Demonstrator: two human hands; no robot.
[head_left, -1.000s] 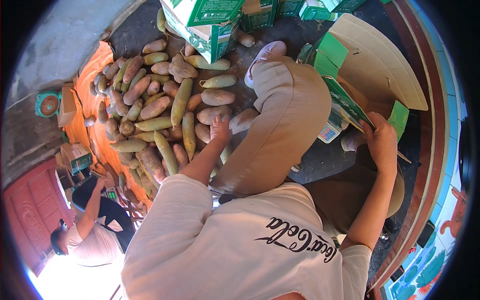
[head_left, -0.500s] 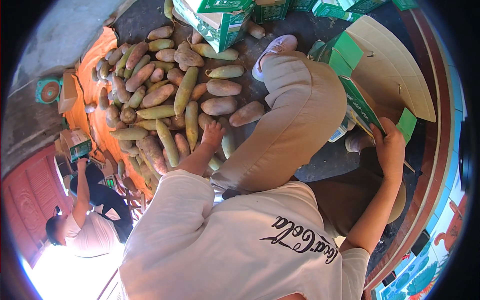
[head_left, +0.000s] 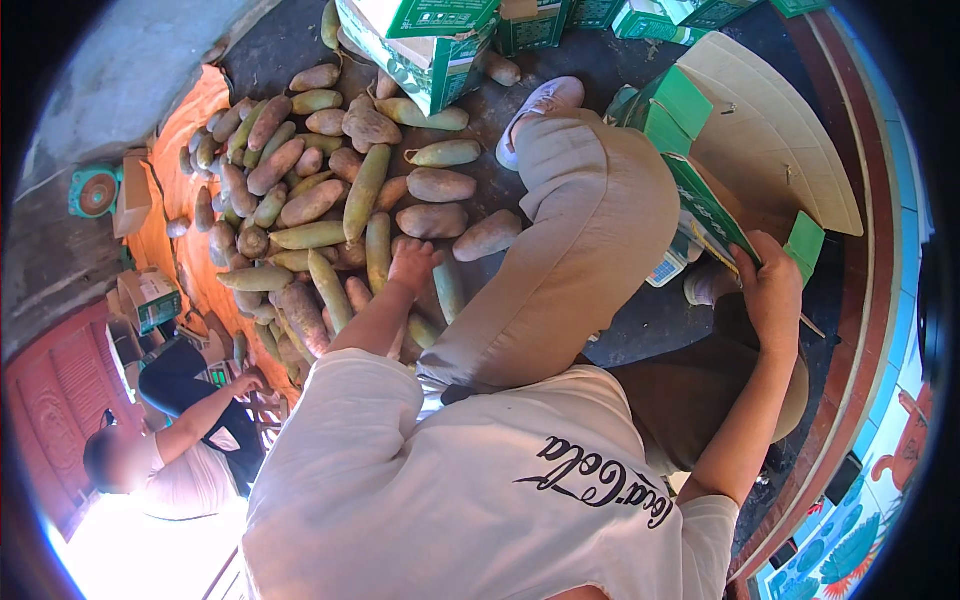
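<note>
A pile of long, thick cucumber-like gourds (head_left: 365, 190), some green and some russet brown, covers the floor ahead and to the left. My left hand (head_left: 413, 265) reaches into its near side, fingers curled over a brown gourd that the hand mostly hides. A brown gourd (head_left: 432, 220) lies just beyond my fingertips, and a green gourd (head_left: 449, 288) beside the hand. On the right, my right hand (head_left: 768, 275) grips the upper edge of an open green cardboard box (head_left: 712, 205), thumb and fingers on either side. Inside the box cannot be seen.
Green and white cartons (head_left: 425, 60) stand at the far side. A pale cardboard sheet (head_left: 775, 130) curves behind the box. Beside my lower leg sits what looks like a scale (head_left: 668, 268). An orange sheet (head_left: 185, 150) lies under the pile's left. Another person (head_left: 190, 450) sits at left.
My left hand has moved slightly forward onto the brown gourd. My right hand keeps its hold on the box edge. The other person's arm has come down from a carton.
</note>
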